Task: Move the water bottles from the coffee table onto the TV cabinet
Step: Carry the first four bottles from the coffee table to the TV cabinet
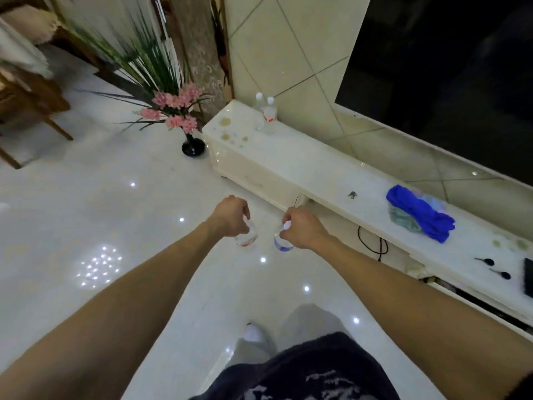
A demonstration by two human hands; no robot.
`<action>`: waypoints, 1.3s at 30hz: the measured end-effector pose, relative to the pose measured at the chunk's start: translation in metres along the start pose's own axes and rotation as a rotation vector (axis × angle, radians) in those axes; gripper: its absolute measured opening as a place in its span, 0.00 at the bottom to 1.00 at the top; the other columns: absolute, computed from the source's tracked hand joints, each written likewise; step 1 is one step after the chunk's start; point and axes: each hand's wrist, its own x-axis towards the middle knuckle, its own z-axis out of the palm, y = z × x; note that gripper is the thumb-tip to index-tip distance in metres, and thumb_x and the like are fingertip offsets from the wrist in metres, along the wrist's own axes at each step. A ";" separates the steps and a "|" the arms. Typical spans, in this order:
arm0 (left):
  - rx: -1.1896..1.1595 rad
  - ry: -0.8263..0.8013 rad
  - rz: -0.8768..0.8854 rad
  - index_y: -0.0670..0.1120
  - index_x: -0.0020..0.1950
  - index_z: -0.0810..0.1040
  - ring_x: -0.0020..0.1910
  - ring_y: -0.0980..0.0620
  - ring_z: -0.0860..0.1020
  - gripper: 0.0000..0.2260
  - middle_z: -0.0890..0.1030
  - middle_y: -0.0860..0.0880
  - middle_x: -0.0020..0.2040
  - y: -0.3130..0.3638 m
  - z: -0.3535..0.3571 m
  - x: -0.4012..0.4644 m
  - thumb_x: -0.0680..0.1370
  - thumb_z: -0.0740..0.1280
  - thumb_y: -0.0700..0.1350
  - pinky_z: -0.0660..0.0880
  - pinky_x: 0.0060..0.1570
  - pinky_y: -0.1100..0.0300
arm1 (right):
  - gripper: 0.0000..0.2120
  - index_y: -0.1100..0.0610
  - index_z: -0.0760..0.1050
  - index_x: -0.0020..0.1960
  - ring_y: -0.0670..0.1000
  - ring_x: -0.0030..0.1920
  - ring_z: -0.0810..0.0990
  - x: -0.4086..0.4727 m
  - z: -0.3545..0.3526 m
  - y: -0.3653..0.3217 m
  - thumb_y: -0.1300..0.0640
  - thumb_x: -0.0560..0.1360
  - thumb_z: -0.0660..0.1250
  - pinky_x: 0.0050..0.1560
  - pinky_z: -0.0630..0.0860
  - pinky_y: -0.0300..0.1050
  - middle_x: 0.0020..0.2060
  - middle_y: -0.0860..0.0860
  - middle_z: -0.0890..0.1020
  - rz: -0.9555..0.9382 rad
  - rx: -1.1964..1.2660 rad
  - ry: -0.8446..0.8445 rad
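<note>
My left hand [230, 216] grips the top of a clear water bottle with a red label [247, 238], which hangs below it over the floor. My right hand [301, 228] holds a clear bottle with a blue label [282, 244] by its white cap. Both hands are out in front of me, just short of the white TV cabinet [314, 168]. Two more clear bottles with white caps stand upright at the cabinet's far left end, one with a red label [270, 115] and a second bottle [258, 111] behind it.
A blue cloth [418, 212] lies on the cabinet to the right, with small dark items and a black object beyond it. A dark TV screen [447, 76] stands above. A black vase of pink flowers [192, 145] sits on the glossy white floor left of the cabinet. A black cable [372, 243] hangs by the cabinet front.
</note>
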 end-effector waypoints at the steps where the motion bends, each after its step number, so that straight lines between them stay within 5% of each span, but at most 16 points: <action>1: 0.009 0.003 0.005 0.44 0.51 0.81 0.53 0.44 0.77 0.13 0.77 0.42 0.55 -0.002 -0.015 0.021 0.67 0.73 0.41 0.69 0.46 0.60 | 0.13 0.58 0.76 0.53 0.59 0.54 0.78 0.021 -0.009 -0.006 0.56 0.69 0.68 0.51 0.76 0.47 0.55 0.58 0.76 0.005 -0.001 0.003; 22: 0.014 -0.146 0.041 0.42 0.52 0.79 0.51 0.41 0.76 0.14 0.73 0.41 0.56 -0.049 -0.192 0.467 0.67 0.73 0.38 0.67 0.45 0.61 | 0.16 0.59 0.73 0.58 0.59 0.52 0.78 0.476 -0.124 -0.079 0.55 0.72 0.69 0.55 0.74 0.47 0.59 0.58 0.70 0.169 0.196 -0.054; 30: 0.114 -0.279 0.219 0.41 0.52 0.77 0.51 0.43 0.77 0.12 0.72 0.43 0.57 -0.074 -0.178 0.615 0.70 0.71 0.35 0.71 0.46 0.59 | 0.17 0.58 0.72 0.56 0.55 0.49 0.78 0.592 -0.093 -0.085 0.55 0.70 0.71 0.50 0.70 0.37 0.57 0.57 0.71 0.369 0.338 0.020; 39: 0.082 -0.282 0.229 0.43 0.51 0.77 0.42 0.50 0.73 0.11 0.72 0.45 0.55 -0.090 -0.153 0.711 0.71 0.72 0.35 0.72 0.44 0.63 | 0.14 0.56 0.73 0.56 0.48 0.44 0.73 0.679 -0.067 -0.073 0.54 0.72 0.70 0.49 0.70 0.36 0.54 0.54 0.73 0.515 0.427 0.134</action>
